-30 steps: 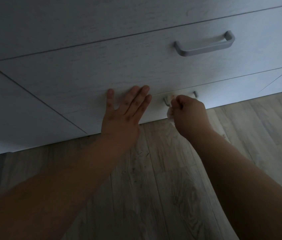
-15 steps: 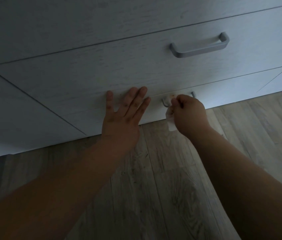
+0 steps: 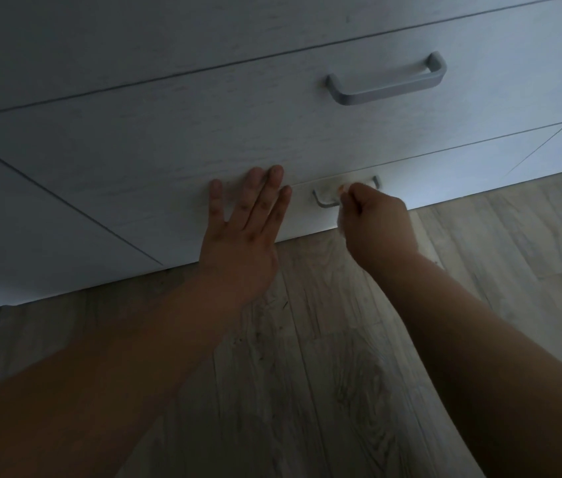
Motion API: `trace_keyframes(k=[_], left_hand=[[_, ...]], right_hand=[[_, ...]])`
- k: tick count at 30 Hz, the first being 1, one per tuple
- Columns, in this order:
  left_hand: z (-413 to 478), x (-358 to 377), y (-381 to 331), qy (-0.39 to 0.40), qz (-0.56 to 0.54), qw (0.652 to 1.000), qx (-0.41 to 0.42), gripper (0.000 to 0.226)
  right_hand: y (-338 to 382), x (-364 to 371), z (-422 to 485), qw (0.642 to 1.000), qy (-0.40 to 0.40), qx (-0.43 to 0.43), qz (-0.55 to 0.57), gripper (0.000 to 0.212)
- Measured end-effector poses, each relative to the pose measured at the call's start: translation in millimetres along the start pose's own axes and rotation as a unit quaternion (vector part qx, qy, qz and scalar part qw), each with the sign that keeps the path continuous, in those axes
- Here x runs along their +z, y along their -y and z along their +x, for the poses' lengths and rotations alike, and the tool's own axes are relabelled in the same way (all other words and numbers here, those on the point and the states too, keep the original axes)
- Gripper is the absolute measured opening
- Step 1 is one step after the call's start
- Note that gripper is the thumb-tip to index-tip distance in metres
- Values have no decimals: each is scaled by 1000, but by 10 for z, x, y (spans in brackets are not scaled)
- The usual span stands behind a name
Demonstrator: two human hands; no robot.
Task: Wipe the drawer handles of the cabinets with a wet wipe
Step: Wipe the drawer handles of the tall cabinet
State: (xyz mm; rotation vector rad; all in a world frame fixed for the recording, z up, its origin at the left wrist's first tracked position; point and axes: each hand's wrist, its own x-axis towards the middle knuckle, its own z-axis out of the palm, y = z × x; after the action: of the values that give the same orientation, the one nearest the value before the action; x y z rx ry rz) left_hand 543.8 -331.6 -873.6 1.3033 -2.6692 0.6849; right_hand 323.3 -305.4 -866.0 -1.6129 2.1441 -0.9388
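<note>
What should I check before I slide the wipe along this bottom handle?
1. Wipe gripped by right hand: ok.
2. Wipe touching lower handle: ok.
3. Left hand flat on cabinet front: ok.
4. Lower handle's whole bar wiped: cannot tell, too dim.
5. Wipe wet enough: cannot tell.
6. Upper handle unobstructed: ok.

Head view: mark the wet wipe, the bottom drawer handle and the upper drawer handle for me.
wet wipe (image 3: 340,225), head view, pale edge hanging below the handle.
bottom drawer handle (image 3: 321,201), head view, bare left corner.
upper drawer handle (image 3: 388,88), head view, middle of the bar.
</note>
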Motion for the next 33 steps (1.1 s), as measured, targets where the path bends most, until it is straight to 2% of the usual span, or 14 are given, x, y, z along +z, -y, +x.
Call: trace_keyframes(k=[3, 7, 11, 16, 18, 21, 24, 29, 31, 33], left_hand=[[-7, -5, -29, 0, 2, 1000, 2, 85], [14, -54, -70, 34, 10, 999, 6, 88], [66, -51, -107, 56, 44, 996, 53, 87], [115, -18, -167, 36, 32, 996, 79, 82], [128, -15, -169, 35, 33, 995, 88, 80], [130, -37, -163, 50, 61, 992, 94, 77], [135, -58, -155, 58, 68, 991, 97, 76], [137, -55, -163, 56, 35, 994, 92, 77], [142, -44, -146, 50, 20, 994, 95, 77], [143, -24, -146, 35, 3, 995, 89, 76]], right_hand=[[-45, -65, 29, 999, 5, -17, -39, 29], [-190, -112, 31, 996, -45, 19, -68, 30], [-211, -142, 49, 998, -7, -38, -41, 23], [-407, -330, 183, 983, -8, -89, -162, 17], [-438, -373, 200, 975, -5, -136, -177, 10], [-497, -493, 262, 965, 37, -182, -185, 13], [-424, -532, 322, 968, 79, -147, -185, 20], [-356, -463, 278, 994, 76, -44, -58, 23], [-388, -473, 284, 994, 56, -64, -74, 24], [-396, -511, 299, 980, 45, -116, -156, 16]])
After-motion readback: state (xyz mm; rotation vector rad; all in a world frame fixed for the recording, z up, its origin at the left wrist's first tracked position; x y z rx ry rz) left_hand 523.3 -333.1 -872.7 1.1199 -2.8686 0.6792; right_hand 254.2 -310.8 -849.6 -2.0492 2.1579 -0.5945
